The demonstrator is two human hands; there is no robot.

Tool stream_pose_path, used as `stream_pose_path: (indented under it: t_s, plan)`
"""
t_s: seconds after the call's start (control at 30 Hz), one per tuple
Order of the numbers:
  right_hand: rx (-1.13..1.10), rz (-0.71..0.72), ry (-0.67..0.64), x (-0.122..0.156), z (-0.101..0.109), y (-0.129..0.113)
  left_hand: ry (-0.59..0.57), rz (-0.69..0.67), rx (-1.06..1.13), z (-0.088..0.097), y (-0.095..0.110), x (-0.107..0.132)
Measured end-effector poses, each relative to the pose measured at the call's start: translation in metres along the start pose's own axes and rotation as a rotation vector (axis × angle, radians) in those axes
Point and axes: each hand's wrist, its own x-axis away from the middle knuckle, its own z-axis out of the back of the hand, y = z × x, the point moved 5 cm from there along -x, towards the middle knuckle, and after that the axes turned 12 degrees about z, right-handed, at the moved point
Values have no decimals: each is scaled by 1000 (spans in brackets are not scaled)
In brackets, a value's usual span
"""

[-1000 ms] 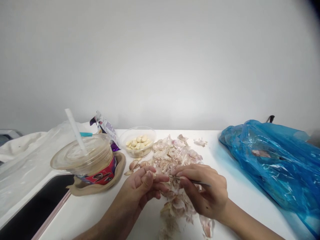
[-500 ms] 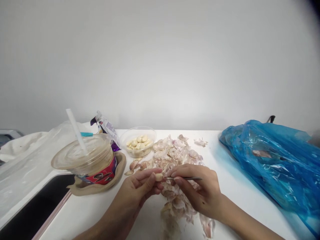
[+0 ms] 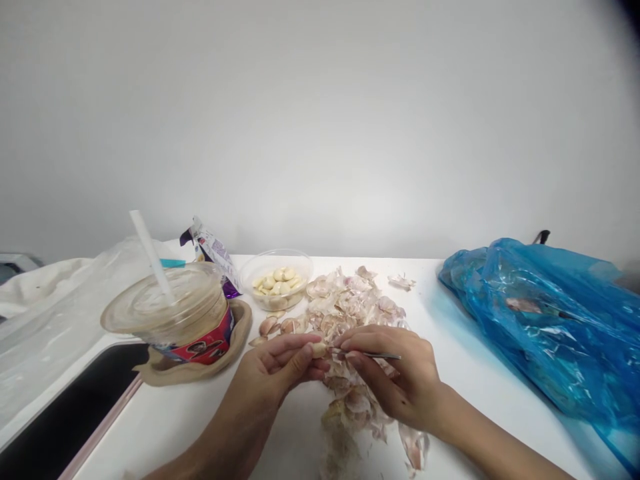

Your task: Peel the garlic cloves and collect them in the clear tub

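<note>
Between thumb and fingers, my left hand [image 3: 280, 370] pinches a pale peeled garlic clove [image 3: 319, 349]. My right hand [image 3: 400, 367] is closed on a thin metal tool [image 3: 383, 356]; its working tip is mostly covered by my fingers, so I cannot tell its exact kind. The tool's end points at the right side of the clove. Below and behind both hands spreads a heap of papery garlic skins [image 3: 350, 300]. Several unpeeled garlic cloves [image 3: 269, 325] lie just left of the heap. A clear plastic bowl [image 3: 245, 270] behind them holds peeled cloves [image 3: 281, 280].
On the left, a lidded drink cup [image 3: 200, 333] with a straw sits in a cardboard holder [image 3: 240, 340], beside a dark tablet-like device [image 3: 75, 407] and a purple-white wrapper [image 3: 215, 253]. A blue plastic bag [image 3: 540, 320] covers the right side. A wall rises behind the table.
The tool has tilted slightly in my right hand, and the clove has turned a little in my left fingers. The view has shifted slightly.
</note>
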Motion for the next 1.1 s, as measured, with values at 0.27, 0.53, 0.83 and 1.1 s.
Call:
stream_pose_path:
  t_s: [0.27,0.53,0.83,1.1]
  plan:
    - [-81,-146,33,-1,2,4,26,-106,-75,3,3,0]
    - [-85,-38,19,-1,1,1,55,-126,-79,3,4,2]
    - [-14,91,-8,4,-3,-5,40,-108,-48,4,3,-1]
    - [0,31,28,1,1,-4,44,-115,-79,3,4,4]
